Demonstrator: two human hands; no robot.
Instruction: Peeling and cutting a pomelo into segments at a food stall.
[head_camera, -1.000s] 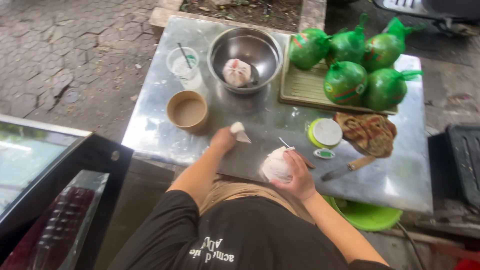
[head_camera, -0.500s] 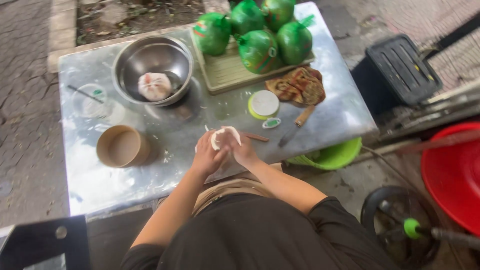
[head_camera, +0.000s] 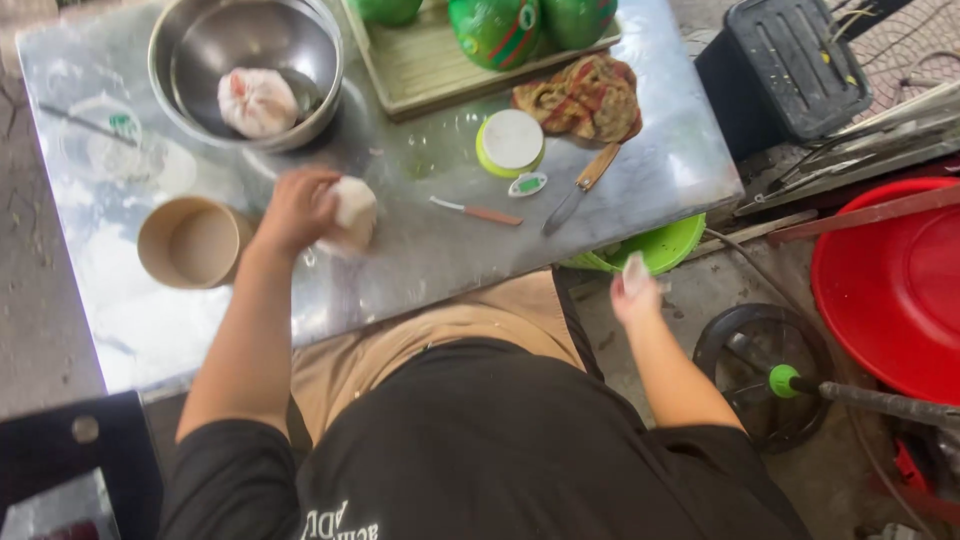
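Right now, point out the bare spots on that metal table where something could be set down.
Bare metal table lies along the near edge, between the brown cup and the knife, below the left hand holding the white peeled fruit. Another patch lies right of the cloth. The far side is crowded: steel bowl, wooden tray, green-rimmed lid.

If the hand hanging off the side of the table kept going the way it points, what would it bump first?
Probably the green basin tucked under the table edge; the right hand points toward it, though depth is unclear.
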